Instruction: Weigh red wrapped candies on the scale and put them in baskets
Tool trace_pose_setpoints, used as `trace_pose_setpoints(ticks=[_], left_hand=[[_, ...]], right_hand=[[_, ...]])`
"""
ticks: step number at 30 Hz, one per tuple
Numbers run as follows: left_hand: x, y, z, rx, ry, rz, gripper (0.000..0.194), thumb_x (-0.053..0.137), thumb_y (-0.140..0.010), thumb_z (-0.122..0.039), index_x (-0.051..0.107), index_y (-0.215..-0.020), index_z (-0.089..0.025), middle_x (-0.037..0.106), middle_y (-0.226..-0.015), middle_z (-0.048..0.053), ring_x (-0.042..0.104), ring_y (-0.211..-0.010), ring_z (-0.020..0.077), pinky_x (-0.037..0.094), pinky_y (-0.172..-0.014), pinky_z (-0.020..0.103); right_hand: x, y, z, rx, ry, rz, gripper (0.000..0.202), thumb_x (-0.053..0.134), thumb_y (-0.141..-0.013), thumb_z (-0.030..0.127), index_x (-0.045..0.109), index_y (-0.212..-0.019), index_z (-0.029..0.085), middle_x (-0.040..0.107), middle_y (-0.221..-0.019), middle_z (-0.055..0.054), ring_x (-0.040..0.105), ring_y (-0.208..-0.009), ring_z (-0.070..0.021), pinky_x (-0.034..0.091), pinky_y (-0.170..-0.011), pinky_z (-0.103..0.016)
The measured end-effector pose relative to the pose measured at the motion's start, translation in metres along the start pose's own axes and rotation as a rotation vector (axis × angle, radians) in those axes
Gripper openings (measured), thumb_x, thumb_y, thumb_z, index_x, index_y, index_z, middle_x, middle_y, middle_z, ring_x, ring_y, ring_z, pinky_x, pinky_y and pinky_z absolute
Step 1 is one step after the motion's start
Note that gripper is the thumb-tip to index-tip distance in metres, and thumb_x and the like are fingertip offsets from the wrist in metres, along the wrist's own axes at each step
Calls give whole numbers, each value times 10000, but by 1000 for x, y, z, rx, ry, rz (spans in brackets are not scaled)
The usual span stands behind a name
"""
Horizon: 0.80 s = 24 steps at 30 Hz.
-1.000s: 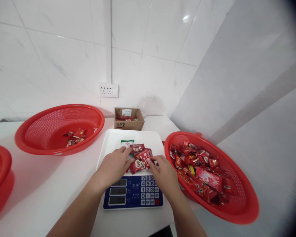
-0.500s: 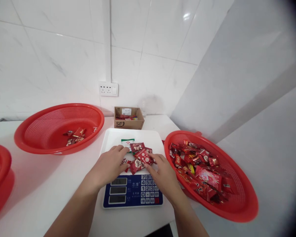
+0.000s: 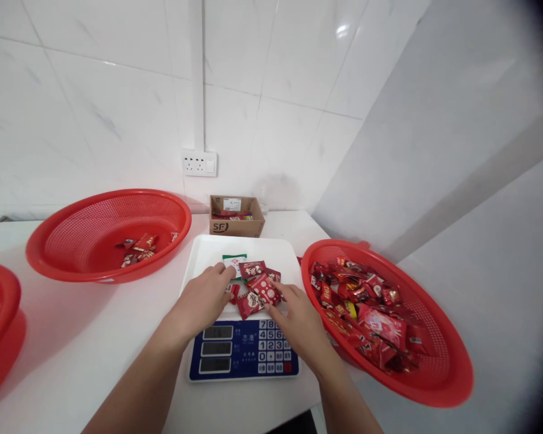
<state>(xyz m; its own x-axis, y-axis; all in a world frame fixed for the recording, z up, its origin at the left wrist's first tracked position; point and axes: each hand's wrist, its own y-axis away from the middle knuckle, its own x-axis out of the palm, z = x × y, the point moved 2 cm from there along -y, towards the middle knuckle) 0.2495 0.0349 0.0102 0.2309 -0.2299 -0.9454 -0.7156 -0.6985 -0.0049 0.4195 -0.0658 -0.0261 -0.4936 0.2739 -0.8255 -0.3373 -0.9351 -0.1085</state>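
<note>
Several red candy packets (image 3: 252,303) and a green-and-white packet (image 3: 234,263) lie on the white pan (image 3: 202,252) of a blue-fronted scale (image 3: 244,351). My left hand (image 3: 210,294) is over the left side of the pan, fingers bent and apart, beside the green-and-white packet and a small red packet (image 3: 232,293). At the right of the pile, my right hand (image 3: 294,307) has its fingers spread, with fingertips touching a red dotted packet (image 3: 265,288). Neither hand is closed around a packet.
On the right, a red basket (image 3: 452,367) holds many candies. Another red basket (image 3: 63,253) with several candies stands at the back left, and part of a third (image 3: 0,295) shows at the left edge. Behind the scale is a cardboard box (image 3: 238,228) with packets.
My left hand has shifted slightly left, and its thumb has drawn back from the pile, uncovering more of the small red packet. My right hand has barely moved.
</note>
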Motion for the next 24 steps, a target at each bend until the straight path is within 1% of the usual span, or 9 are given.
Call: trace_pose_setpoints(ticks=[3, 7, 10, 12, 14, 16, 19, 24], left_hand=[[2, -5, 0, -53, 30, -29, 151, 444, -842, -197, 505, -980, -190, 566, -1006, 78, 594, -894, 243, 456, -700, 348], [7, -10, -2, -59, 57, -43, 82, 441, -869, -232, 501, -907, -190, 570, -942, 69, 601, -848, 222, 445, -696, 324], [6, -9, -4, -43, 80, -54, 98, 420, -891, -257, 495, -895, -195, 570, -927, 58, 599, -819, 208, 442, -680, 317], [3, -6, -7, -18, 90, -63, 132, 420, -900, -303, 502, -886, -201, 571, -931, 53, 590, -842, 217, 440, -676, 323], [2, -3, -10, 36, 104, -46, 174, 453, -889, -368, 519, -879, -208, 574, -931, 46, 573, -896, 234, 442, -692, 332], [3, -1, -14, 95, 116, -4, 203, 517, -852, -408, 540, -886, -209, 579, -949, 43, 558, -940, 247, 447, -714, 340], [8, -1, -17, 130, 100, 47, 233, 596, -797, -394, 556, -921, -201, 581, -1012, 57, 558, -955, 255, 454, -726, 347], [14, -3, -17, 121, 88, 32, 179, 590, -794, -312, 543, -923, -197, 591, -1018, 63, 557, -963, 258, 455, -729, 352]], right_hand=[[0, 0, 1, 3, 9, 6, 424, 540, -828, 269, 561, -1239, 166, 608, -1187, -106, 548, -1097, -261, 418, -949, -397], [0, 0, 2, 11, 21, 6, 422, 537, -831, 284, 564, -1237, 175, 616, -1172, -104, 550, -1095, -267, 423, -940, -397], [1, 1, 2, 22, 11, -3, 425, 534, -830, 291, 564, -1236, 169, 621, -1157, -104, 558, -1076, -268, 433, -925, -396], [0, 0, 2, 22, -7, -24, 418, 532, -830, 295, 573, -1224, 162, 626, -1140, -105, 561, -1066, -265, 435, -922, -394], [-1, -1, 1, 26, -38, -53, 422, 532, -827, 307, 576, -1217, 152, 635, -1111, -106, 569, -1038, -260, 444, -908, -390], [-2, -2, -1, 44, -74, -81, 442, 532, -824, 327, 571, -1222, 138, 641, -1088, -105, 585, -979, -251, 461, -873, -387], [-5, -2, -4, 60, -113, -128, 467, 522, -826, 361, 565, -1225, 123, 642, -1088, -106, 595, -919, -238, 475, -836, -384], [-6, -1, -3, 66, -147, -156, 486, 512, -828, 376, 558, -1238, 120, 653, -1086, -112, 602, -909, -233, 476, -819, -387]])
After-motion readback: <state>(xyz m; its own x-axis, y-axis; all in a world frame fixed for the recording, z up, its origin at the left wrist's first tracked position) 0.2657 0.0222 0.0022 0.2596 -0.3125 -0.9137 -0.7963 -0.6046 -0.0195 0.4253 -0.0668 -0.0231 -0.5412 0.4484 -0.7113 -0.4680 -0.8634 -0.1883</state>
